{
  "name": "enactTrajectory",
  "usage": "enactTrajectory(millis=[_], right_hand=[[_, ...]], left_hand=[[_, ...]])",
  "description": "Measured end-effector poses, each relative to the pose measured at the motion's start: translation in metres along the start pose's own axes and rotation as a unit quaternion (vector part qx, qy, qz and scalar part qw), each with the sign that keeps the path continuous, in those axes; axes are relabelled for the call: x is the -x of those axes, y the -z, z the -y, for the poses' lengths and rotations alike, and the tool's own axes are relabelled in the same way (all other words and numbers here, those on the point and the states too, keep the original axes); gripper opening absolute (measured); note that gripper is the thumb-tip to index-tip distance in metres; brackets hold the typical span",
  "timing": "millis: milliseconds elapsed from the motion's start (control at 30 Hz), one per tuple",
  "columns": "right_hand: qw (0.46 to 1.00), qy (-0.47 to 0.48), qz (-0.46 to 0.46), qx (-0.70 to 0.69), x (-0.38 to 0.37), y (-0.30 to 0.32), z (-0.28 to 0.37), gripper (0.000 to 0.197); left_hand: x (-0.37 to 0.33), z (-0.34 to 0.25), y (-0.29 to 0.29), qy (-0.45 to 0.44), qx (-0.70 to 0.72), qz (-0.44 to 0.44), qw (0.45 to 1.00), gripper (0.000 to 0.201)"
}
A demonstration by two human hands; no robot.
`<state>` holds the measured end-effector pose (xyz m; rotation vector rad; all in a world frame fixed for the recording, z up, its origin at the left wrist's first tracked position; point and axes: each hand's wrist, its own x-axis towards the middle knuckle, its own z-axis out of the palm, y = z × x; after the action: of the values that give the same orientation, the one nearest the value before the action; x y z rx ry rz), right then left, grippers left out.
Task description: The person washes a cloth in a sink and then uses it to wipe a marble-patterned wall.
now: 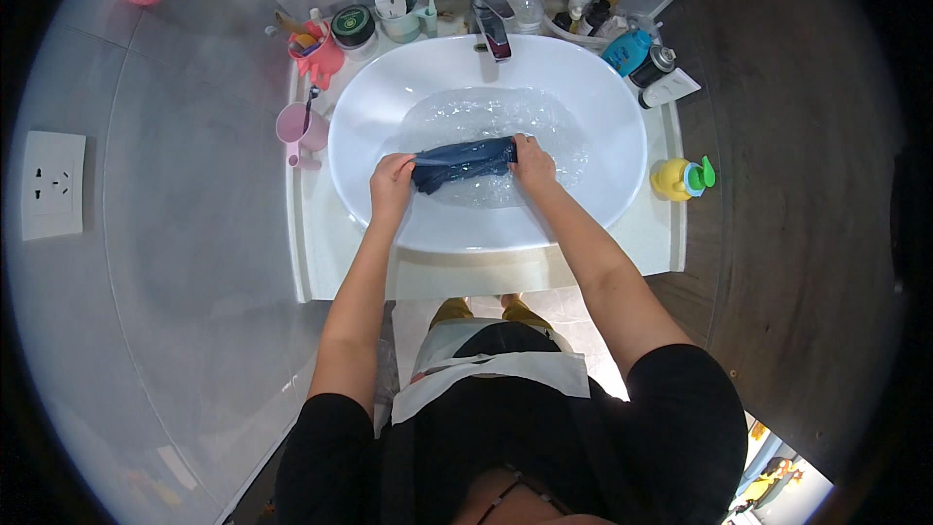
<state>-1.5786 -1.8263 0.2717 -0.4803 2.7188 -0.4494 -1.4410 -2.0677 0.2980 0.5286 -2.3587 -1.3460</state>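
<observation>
A wet, dark blue cloth [464, 162] is stretched sideways between my two hands, low over the water in a white oval washbasin [364, 112]. My left hand [392, 181] pinches its left end, and my right hand [533, 163] grips the right end. Below and behind the cloth, the water [486, 109] looks rippled and clear. What kind of cloth piece it is cannot be made out. Behind the basin's far rim stands a dark metal faucet [493, 21], its spout pointing toward me.
A pink mug [302, 126], a coral cup [319, 58] and a dark-lidded jar [354, 29] line the counter's left side. At right are a yellow pump bottle [673, 180], a white tube [671, 87] and a blue bottle [627, 52]. A wall socket [53, 185] is at far left.
</observation>
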Motion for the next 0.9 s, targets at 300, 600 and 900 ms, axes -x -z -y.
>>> enactTrajectory(millis=[300, 600, 900], right_hand=[[0.993, 0.082, -0.046, 0.071, -0.004, 0.010, -0.008, 0.009], [0.935, 0.176, -0.288, -0.109, -0.010, 0.097, -0.012, 0.006], [0.871, 0.221, -0.295, -0.326, -0.012, 0.196, -0.002, 0.012]], left_hand=[[0.001, -0.006, 0.000, 0.033, -0.068, -0.016, 0.997, 0.015], [-0.019, 0.017, 0.016, 0.064, 0.062, -0.072, 0.993, 0.015], [-0.094, -0.101, 0.050, 0.055, 0.327, -0.073, 0.941, 0.017]])
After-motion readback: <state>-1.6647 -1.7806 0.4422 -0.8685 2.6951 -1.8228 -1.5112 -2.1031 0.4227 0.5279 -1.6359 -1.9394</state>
